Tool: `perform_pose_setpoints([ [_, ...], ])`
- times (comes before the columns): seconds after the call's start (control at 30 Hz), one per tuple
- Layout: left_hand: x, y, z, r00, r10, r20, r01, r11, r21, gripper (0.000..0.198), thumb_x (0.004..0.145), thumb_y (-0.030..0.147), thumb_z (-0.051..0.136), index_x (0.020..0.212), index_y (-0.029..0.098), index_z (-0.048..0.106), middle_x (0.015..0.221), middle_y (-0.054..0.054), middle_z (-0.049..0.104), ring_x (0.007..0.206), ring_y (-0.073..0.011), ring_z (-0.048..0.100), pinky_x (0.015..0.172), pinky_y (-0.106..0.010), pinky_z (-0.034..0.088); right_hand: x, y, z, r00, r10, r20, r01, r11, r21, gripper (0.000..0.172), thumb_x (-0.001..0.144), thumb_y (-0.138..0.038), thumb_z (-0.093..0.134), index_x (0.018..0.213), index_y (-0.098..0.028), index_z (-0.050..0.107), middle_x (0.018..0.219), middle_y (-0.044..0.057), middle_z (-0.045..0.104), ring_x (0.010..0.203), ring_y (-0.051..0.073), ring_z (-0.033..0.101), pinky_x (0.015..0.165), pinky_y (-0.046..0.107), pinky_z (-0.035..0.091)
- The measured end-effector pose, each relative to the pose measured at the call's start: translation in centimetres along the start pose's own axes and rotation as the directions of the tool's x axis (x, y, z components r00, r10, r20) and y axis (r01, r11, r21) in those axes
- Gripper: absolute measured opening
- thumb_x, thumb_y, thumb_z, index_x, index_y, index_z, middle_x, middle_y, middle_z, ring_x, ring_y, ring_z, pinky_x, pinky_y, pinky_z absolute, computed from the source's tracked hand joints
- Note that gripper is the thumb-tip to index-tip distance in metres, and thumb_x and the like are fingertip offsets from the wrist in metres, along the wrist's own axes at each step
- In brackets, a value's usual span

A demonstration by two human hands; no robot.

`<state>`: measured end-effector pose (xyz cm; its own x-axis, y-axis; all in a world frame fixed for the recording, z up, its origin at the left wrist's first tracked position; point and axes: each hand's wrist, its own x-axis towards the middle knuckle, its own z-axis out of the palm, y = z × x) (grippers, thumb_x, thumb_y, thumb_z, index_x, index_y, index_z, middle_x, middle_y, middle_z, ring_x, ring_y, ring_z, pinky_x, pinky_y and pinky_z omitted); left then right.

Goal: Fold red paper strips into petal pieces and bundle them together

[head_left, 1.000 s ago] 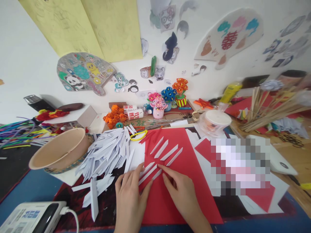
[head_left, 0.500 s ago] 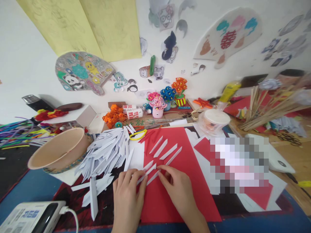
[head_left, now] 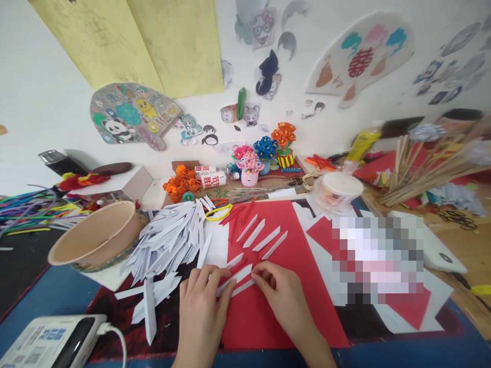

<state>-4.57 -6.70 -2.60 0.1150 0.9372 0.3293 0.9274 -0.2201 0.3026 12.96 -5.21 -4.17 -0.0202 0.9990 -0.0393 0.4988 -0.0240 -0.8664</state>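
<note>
A red sheet (head_left: 295,286) lies in front of me with several folded white paper strips (head_left: 267,238) laid slantwise across its upper part. My left hand (head_left: 207,301) is at the sheet's left side, its thumb and fingers closed on the lower left end of a white strip (head_left: 242,274). To the right, my right hand (head_left: 278,291) has thumb and fingertips pinched near the right end of the lowest strip; whether it grips that strip is hidden. A large pile of folded white strips (head_left: 172,237) is left of the sheet, and a few loose ones (head_left: 149,309) lie nearer.
A beige bowl (head_left: 95,240) stands at the left, behind a white power bank (head_left: 57,340) with a cable. Yellow-handled scissors (head_left: 218,212) lie behind the sheet. Craft flowers (head_left: 249,166) and a lidded tub (head_left: 341,186) stand at the back. Sticks (head_left: 414,171) are at right.
The strip between my hands has shifted slightly right and shows more of its face. My right hand has moved slightly right, its fingertips off that strip's upper end.
</note>
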Motion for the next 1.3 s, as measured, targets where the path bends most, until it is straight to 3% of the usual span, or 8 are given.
perform_pose_setpoints([
  [0.23, 0.4, -0.8, -0.2, 0.993, 0.087, 0.081, -0.086, 0.996, -0.013, 0.018, 0.094, 0.034, 0.054, 0.089, 0.026, 0.069, 0.089, -0.003, 0.069, 0.083, -0.0224, 0.058, 0.069, -0.034, 0.038, 0.0, 0.4, 0.0, 1.0, 0.011, 0.019, -0.012, 0.999, 0.036, 0.017, 0.089, -0.03, 0.055, 0.082, -0.022, 0.068, 0.072, 0.002, 0.07, 0.062, 0.018, 0.062, 0.057, 0.026, 0.045],
  [0.6, 0.6, -1.1, 0.0, 0.996, 0.082, 0.046, -0.078, 0.994, -0.078, 0.018, 0.096, 0.027, 0.053, 0.084, 0.022, 0.066, 0.086, -0.001, 0.07, 0.081, -0.0202, 0.058, 0.071, -0.034, 0.036, -0.1, 0.4, 0.1, 0.998, 0.056, 0.039, -0.058, 0.997, 0.053, 0.015, 0.09, -0.029, 0.057, 0.083, -0.021, 0.067, 0.074, 0.002, 0.068, 0.064, 0.019, 0.06, 0.061, 0.027, 0.043],
  [1.07, 0.6, -1.0, -0.3, 0.984, 0.166, 0.057, -0.164, 0.985, -0.047, 0.017, 0.096, 0.024, 0.053, 0.086, 0.024, 0.067, 0.086, 0.0, 0.069, 0.08, -0.0196, 0.056, 0.072, -0.034, 0.034, -0.3, 0.7, 0.3, 1.0, 0.029, -0.008, -0.029, 0.999, 0.039, 0.018, 0.091, -0.033, 0.055, 0.085, -0.021, 0.067, 0.072, 0.003, 0.066, 0.062, 0.019, 0.059, 0.059, 0.027, 0.045],
  [1.23, 0.6, -1.5, -0.2, 0.99, 0.141, 0.016, -0.141, 0.99, 0.01, 0.015, 0.095, 0.031, 0.054, 0.1, 0.024, 0.066, 0.096, -0.003, 0.069, 0.087, -0.0217, 0.06, 0.073, -0.035, 0.039, -0.4, 0.8, 0.4, 0.999, 0.013, -0.033, -0.012, 0.999, 0.04, 0.019, 0.091, -0.034, 0.055, 0.085, -0.021, 0.068, 0.073, 0.003, 0.067, 0.061, 0.019, 0.06, 0.058, 0.028, 0.046],
  [1.3, 0.4, -1.8, -0.1, 0.992, 0.125, -0.001, -0.125, 0.991, 0.042, 0.027, 0.091, 0.039, 0.059, 0.114, 0.024, 0.062, 0.109, -0.006, 0.068, 0.097, -0.0254, 0.06, 0.077, -0.037, 0.042, -0.4, 0.9, 0.5, 0.999, 0.005, -0.052, -0.003, 0.999, 0.044, 0.02, 0.091, -0.035, 0.055, 0.085, -0.021, 0.068, 0.072, 0.003, 0.067, 0.061, 0.019, 0.06, 0.058, 0.027, 0.046],
])
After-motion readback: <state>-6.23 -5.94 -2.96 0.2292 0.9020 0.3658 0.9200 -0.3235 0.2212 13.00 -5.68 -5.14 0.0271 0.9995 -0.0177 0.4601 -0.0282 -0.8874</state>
